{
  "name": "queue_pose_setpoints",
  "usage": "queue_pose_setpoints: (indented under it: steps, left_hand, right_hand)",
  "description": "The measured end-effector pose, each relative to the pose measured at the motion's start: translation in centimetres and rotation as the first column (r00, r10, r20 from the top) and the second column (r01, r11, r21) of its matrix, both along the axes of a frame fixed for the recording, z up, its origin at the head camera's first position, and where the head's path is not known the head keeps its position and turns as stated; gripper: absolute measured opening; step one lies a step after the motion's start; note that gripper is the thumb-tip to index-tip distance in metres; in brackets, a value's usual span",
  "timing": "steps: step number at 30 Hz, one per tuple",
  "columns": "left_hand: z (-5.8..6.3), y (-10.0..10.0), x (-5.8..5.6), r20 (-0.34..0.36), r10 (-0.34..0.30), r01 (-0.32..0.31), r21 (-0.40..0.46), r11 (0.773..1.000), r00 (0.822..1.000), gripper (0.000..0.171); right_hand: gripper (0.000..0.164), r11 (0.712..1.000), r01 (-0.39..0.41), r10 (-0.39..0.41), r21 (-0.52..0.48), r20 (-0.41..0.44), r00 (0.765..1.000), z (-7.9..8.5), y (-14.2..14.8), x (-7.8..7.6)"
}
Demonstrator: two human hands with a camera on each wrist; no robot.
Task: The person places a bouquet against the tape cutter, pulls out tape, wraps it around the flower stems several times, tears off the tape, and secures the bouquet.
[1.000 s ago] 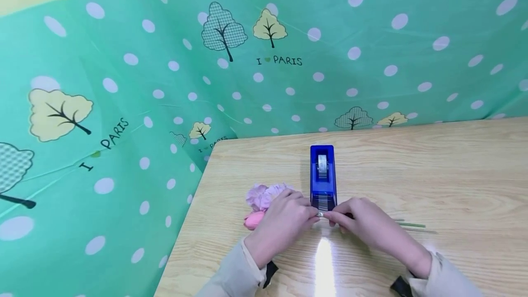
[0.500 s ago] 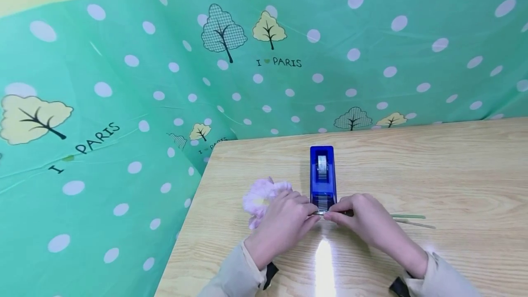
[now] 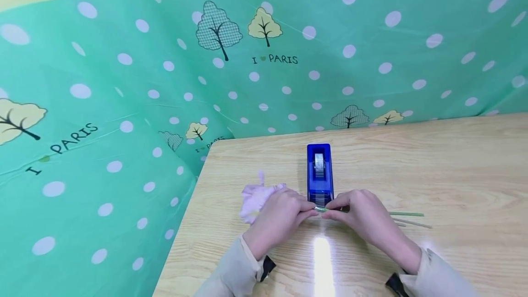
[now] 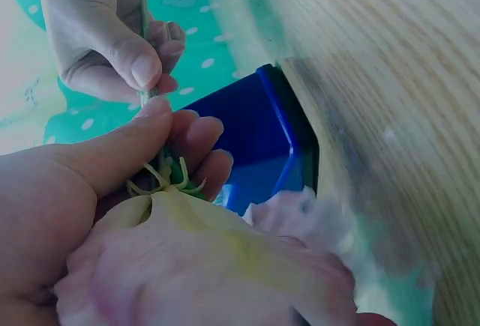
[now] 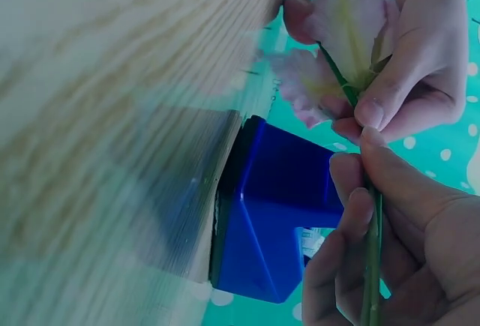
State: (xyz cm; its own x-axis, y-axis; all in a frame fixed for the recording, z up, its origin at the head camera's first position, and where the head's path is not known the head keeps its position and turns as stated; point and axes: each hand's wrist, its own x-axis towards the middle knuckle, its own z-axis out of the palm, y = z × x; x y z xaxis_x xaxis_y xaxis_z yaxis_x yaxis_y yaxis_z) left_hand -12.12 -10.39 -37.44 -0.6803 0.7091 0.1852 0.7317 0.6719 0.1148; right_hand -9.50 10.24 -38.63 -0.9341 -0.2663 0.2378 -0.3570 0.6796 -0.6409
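A small bunch of pale lilac flowers (image 3: 255,200) on thin green stems (image 3: 406,214) lies sideways between the two hands. My left hand (image 3: 278,217) pinches the stems between thumb and fingers just below the blooms. Close to it, my right hand (image 3: 365,214) pinches the same stems, their ends trailing out to the right. A shiny clear strip (image 3: 320,208), like tape, shows on the stems between the fingertips. In the left wrist view a large pale petal (image 4: 202,258) fills the front. Right behind the fingertips stands a blue tape dispenser (image 3: 319,182).
The dispenser holds a roll of clear tape (image 3: 319,163) and has its front end toward the hands. All of this is on a light wooden table (image 3: 453,164). A green dotted cloth (image 3: 284,77) hangs behind it and along the left side.
The bunch has turned about its stems: the pink bud seen earlier under the lilac blooms is hidden from the head view, and the petals face differently. Both hands stay close together at the dispenser's front.
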Motion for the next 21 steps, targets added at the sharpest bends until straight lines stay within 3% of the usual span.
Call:
queue_pose_setpoints:
  steps: [6,14,17,21]
  left_hand:
    - [-0.2,0.0,-0.3,-0.034,-0.028,0.029,0.025,0.999,0.999,0.016]
    - [-0.4,0.2,-0.3,-0.110,-0.047,0.047,0.000,0.999,0.993,0.013]
    - [-0.6,0.2,-0.2,-0.129,-0.047,0.047,0.001,0.999,0.991,0.012]
    - [-0.7,0.5,-0.1,-0.151,-0.031,0.031,-0.002,1.000,0.988,0.011]
  right_hand:
    - [0.010,1.000,0.001,-0.003,0.027,0.062,0.998,0.2,-0.1,-0.3]
    - [0.022,0.995,-0.067,0.080,-0.067,0.202,0.976,0.5,0.1,-1.6]
    - [0.021,0.997,-0.039,0.052,-0.061,0.218,0.974,0.8,-0.3,-2.0]
    - [0.035,0.999,0.017,-0.009,-0.030,0.253,0.967,0.9,-0.6,-2.4]
